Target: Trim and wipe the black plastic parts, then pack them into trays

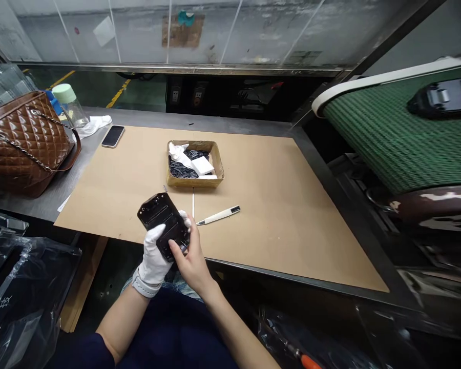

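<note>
A black plastic housing is held tilted above the near edge of the table, its ribbed inner side facing up. My left hand, in a white glove, grips it from the lower left with the thumb across it. My bare right hand holds its lower right end, thumb pressed on the inside. A white-handled craft knife lies just to the right of the housing. Beside it, a thin white stick points away from me. Beyond sits a cardboard box with small black pieces, a white cloth and a white block.
Brown cardboard covers the metal table. A phone, a quilted brown handbag and a jar with a green lid are at the left. On the right, a green conveyor belt carries another black part.
</note>
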Motion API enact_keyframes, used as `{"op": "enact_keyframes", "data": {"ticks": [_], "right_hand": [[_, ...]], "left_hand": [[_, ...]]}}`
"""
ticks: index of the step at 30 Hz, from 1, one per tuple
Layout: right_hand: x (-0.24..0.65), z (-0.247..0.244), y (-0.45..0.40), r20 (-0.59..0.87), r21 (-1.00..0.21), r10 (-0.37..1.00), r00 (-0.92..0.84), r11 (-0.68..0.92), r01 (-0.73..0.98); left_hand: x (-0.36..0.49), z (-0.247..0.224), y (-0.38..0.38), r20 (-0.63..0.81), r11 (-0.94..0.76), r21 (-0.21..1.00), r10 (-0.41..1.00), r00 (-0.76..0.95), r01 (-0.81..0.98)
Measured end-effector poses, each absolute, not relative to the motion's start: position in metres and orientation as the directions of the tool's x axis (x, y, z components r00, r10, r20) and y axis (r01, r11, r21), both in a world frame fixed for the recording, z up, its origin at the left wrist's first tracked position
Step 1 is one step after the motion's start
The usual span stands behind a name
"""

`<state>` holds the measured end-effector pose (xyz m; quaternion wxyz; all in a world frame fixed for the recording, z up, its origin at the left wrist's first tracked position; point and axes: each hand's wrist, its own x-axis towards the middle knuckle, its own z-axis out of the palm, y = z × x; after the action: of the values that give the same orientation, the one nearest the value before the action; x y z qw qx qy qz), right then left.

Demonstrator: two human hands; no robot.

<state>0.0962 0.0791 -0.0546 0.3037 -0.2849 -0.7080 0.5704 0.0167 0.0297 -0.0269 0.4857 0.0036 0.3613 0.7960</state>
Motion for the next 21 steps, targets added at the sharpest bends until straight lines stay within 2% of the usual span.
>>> {"op": "enact_keyframes", "data": {"ticks": [4, 8, 11, 13, 15, 16, 18, 20, 21], "right_hand": [[0.087, -0.063, 0.077, 0.269, -0.935, 0.777, -0.569, 0.353, 0.04], [0.089, -0.058, 0.075, 0.37, -0.873, 0.716, -0.592, 0.486, 0.043], [0.092, -0.048, 0.075, 0.589, -0.679, 0.502, -0.633, 0.732, -0.051], [0.086, -0.037, 0.086, 0.739, -0.514, 0.345, -0.578, 0.844, -0.153], [0.071, -0.022, 0.111, 0.821, -0.469, 0.369, -0.436, 0.871, -0.146], [0.062, -0.014, 0.129, 0.822, -0.507, 0.451, -0.348, 0.858, -0.086], [0.048, 0.0, 0.17, 0.737, -0.589, 0.588, -0.334, 0.8, 0.11], [0.048, 0.005, 0.208, 0.561, -0.62, 0.689, -0.46, 0.717, 0.318], [0.055, 0.002, 0.222, 0.452, -0.634, 0.701, -0.551, 0.687, 0.354]], "left_hand": [[0.019, -0.007, 0.039, -0.347, -0.389, 0.386, 0.779, -0.523, -0.836], [0.007, 0.0, 0.042, -0.401, -0.483, 0.231, 0.744, -0.535, -0.845], [-0.01, 0.001, 0.04, -0.491, -0.488, 0.183, 0.706, -0.51, -0.853], [-0.02, 0.002, 0.038, -0.501, -0.494, 0.197, 0.692, -0.52, -0.847], [-0.027, 0.003, 0.033, -0.426, -0.499, 0.196, 0.732, -0.532, -0.844], [-0.028, 0.004, 0.03, -0.374, -0.494, 0.186, 0.763, -0.526, -0.849], [-0.028, 0.004, 0.025, -0.302, -0.461, 0.162, 0.819, -0.489, -0.873], [-0.027, 0.004, 0.019, -0.281, -0.444, 0.159, 0.836, -0.472, -0.881], [-0.027, 0.003, 0.017, -0.277, -0.441, 0.165, 0.838, -0.471, -0.882]]}}
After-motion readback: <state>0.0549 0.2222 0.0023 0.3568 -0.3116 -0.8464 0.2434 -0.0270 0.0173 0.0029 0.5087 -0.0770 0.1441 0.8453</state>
